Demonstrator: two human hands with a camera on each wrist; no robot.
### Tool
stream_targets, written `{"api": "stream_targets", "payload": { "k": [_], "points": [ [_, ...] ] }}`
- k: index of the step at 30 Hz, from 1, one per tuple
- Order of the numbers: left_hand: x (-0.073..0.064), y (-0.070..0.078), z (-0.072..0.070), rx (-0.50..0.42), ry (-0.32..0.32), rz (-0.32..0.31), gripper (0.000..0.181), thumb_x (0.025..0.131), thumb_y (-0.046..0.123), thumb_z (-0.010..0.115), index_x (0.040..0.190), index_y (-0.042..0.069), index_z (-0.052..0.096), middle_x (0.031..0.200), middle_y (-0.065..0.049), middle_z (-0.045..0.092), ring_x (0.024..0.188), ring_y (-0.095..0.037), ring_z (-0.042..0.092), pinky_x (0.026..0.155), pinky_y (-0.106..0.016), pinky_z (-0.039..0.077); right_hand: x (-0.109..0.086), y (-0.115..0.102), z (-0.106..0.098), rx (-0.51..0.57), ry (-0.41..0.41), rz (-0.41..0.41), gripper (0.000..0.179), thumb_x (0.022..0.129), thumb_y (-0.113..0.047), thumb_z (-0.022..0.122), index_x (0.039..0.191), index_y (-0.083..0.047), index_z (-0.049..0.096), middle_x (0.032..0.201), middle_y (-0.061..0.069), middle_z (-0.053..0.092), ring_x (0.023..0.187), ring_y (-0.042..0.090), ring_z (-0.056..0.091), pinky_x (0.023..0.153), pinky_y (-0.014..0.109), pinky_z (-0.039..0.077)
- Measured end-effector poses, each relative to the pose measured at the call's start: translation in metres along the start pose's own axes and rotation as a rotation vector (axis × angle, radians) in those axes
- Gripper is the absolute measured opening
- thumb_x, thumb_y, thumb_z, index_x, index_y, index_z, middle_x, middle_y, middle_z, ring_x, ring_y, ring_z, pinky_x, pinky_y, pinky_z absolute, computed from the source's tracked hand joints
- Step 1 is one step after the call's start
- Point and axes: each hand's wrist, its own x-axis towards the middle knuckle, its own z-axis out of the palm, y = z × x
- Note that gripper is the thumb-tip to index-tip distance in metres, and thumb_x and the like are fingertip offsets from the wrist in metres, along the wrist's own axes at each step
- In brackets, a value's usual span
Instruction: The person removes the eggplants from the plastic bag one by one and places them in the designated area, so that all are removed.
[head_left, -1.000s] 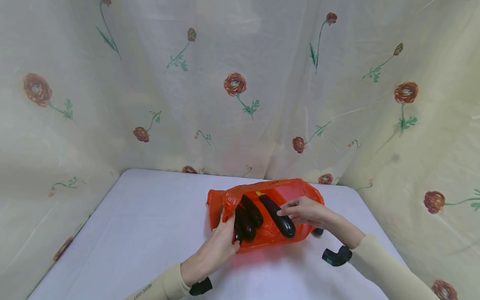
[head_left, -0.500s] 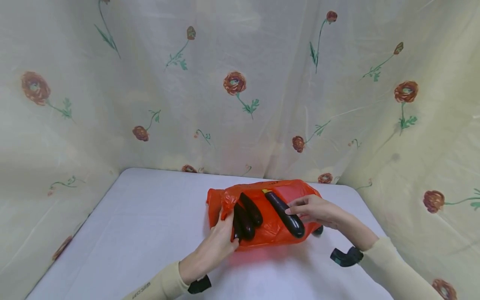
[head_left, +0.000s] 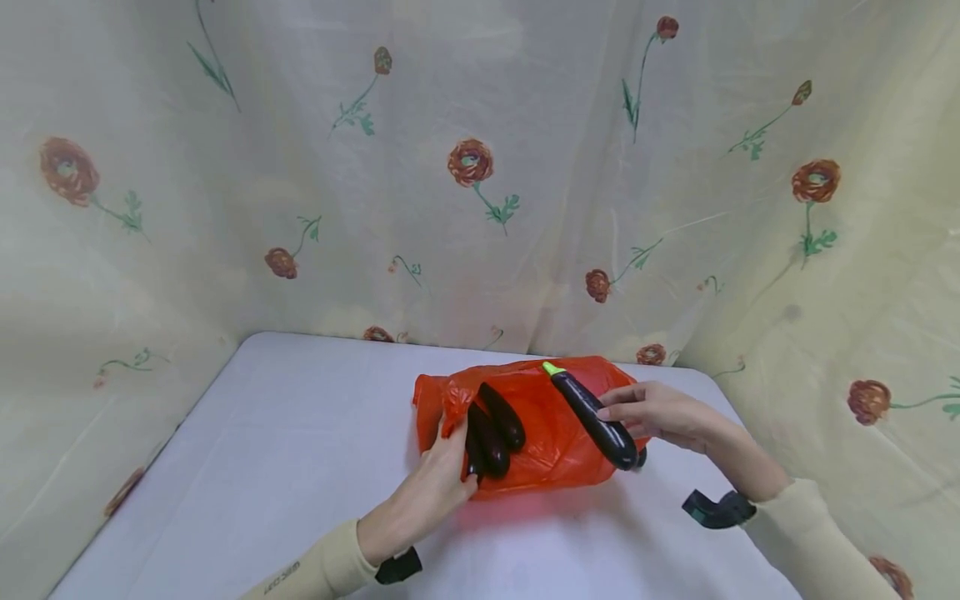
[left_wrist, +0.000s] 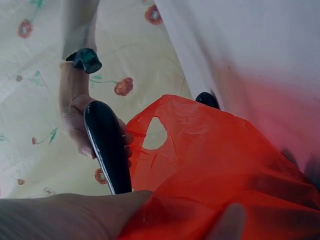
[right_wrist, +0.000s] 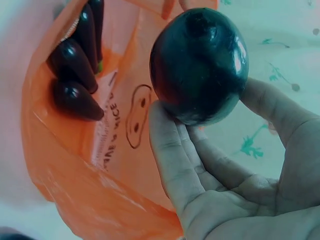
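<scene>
red-orange plastic bag [head_left: 555,458] sat on the white tabletop [head_left: 315,425], centre to right of centre in the head view, its mouth open toward the viewer. inside, left part of the bag: dark eggplants [head_left: 504,417] lying side by side, three visible from the head, at least four from the right wrist view, upper left there. lettering and a drawn face showed on the bag wall in that view. left hand [head_left: 429,492], lower centre, gripped the bag's left rim, fingers partly hidden by plastic. right hand [head_left: 660,414], right of centre, pinched a single eggplant, the held eggplant [head_left: 579,406], between thumb and fingers; it slanted from the bright green stem at upper left to the blunt end at lower right, overlapping the bag's right part in the head view. contact with the bag: could not tell. dark rounded end [head_left: 642,457] of another object showed just beside the bag's right edge. bag ran near the table's back edge, where flowered cloth [head_left: 337,292] rose behind. widest tabletop stretched from centre left to lower left; a narrower strip lay right of the bag, under the right forearm.
</scene>
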Motion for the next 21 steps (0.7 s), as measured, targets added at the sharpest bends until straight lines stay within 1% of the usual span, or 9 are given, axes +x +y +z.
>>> {"api": "stream_targets", "payload": {
  "k": [5,9,11,14,16,18,21],
  "points": [
    [0.0,0.001,0.0,0.001,-0.005,-0.006,0.078,0.08,-0.004,0.071,0.145,0.008,0.029,0.144,-0.017,0.041,0.114,-0.031,0.06,0.076,-0.037,0.058,-0.01,-0.001,-0.011,0.023,-0.031,-0.036,0.051,0.096,-0.022,0.058,0.134,0.01,0.047,0.11,0.012,0.064,0.092,0.024,0.068,0.085,0.036,0.057],
    [0.0,0.001,0.001,0.012,0.001,0.006,0.082,0.079,-0.005,0.071,0.146,0.01,0.028,0.144,-0.015,0.041,0.118,-0.03,0.058,0.079,-0.038,0.058,-0.018,0.0,-0.02,0.038,-0.036,-0.078,0.046,0.097,-0.018,0.055,0.132,0.01,0.047,0.112,0.009,0.064,0.096,0.023,0.068,0.086,0.035,0.057],
    [0.0,0.0,0.001,0.016,0.009,0.022,0.081,0.079,-0.006,0.071,0.146,0.01,0.028,0.143,-0.015,0.042,0.111,-0.029,0.062,0.076,-0.035,0.059,-0.022,0.001,-0.024,0.046,-0.028,-0.093,0.043,0.097,-0.016,0.054,0.13,0.01,0.048,0.11,0.007,0.066,0.097,0.023,0.068,0.087,0.035,0.056],
    [0.0,-0.001,0.001,0.023,0.026,0.047,0.082,0.078,-0.006,0.07,0.147,0.009,0.028,0.143,-0.017,0.041,0.103,-0.029,0.064,0.071,-0.03,0.059,-0.027,0.003,-0.032,0.058,-0.037,-0.119,0.038,0.098,-0.013,0.052,0.128,0.009,0.051,0.108,0.006,0.069,0.096,0.025,0.069,0.088,0.036,0.056],
    [-0.001,-0.001,0.002,0.023,0.031,0.057,0.082,0.078,-0.006,0.07,0.147,0.008,0.028,0.144,-0.019,0.041,0.097,-0.029,0.066,0.066,-0.026,0.059,-0.031,0.005,-0.038,0.069,-0.049,-0.128,0.034,0.098,-0.012,0.051,0.127,0.007,0.053,0.108,0.005,0.07,0.096,0.026,0.069,0.088,0.036,0.056],
    [-0.001,-0.002,0.002,0.025,0.032,0.059,0.083,0.078,-0.006,0.07,0.147,0.007,0.027,0.144,-0.019,0.041,0.098,-0.029,0.066,0.067,-0.025,0.059,-0.035,0.007,-0.045,0.087,-0.062,-0.136,0.031,0.099,-0.011,0.048,0.126,0.002,0.055,0.11,0.005,0.069,0.097,0.026,0.069,0.088,0.035,0.056],
    [-0.001,-0.002,0.002,0.013,0.021,0.05,0.082,0.078,-0.006,0.07,0.147,0.008,0.027,0.143,-0.019,0.043,0.097,-0.029,0.067,0.066,-0.025,0.059,-0.043,0.011,-0.055,0.12,-0.049,-0.131,0.027,0.1,-0.01,0.047,0.123,-0.009,0.059,0.111,0.002,0.068,0.097,0.023,0.069,0.087,0.034,0.056]
  ]
}}
